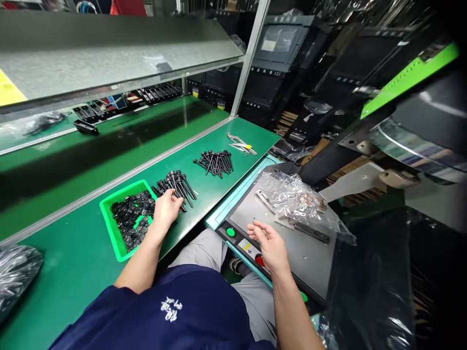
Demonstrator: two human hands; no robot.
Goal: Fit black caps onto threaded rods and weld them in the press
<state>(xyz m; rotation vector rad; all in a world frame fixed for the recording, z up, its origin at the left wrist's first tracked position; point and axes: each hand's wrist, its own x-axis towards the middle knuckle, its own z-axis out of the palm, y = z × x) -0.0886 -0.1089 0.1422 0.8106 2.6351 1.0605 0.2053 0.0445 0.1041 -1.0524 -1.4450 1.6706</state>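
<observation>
My left hand (168,208) is at the near edge of a pile of black screws with thick heads (177,183), its fingers curled together; what they hold, if anything, is hidden. Just left of it, a bright green tray (111,233) holds small black parts (133,214). My right hand (268,243) hovers over the front edge of a grey metal plate (241,211), beside a red button (260,261). Its fingers are bent close together, and nothing can be made out between them. A second pile of black screws (217,163) lies farther back on the green table (204,194).
Metal pieces and clear plastic bags (299,199) lie on the plate. A green button (231,232) sits at its front left. Pliers (242,145) lie near the table's far corner. A metal shelf (120,63) overhangs the back. A lamp-like machine part (423,126) stands right.
</observation>
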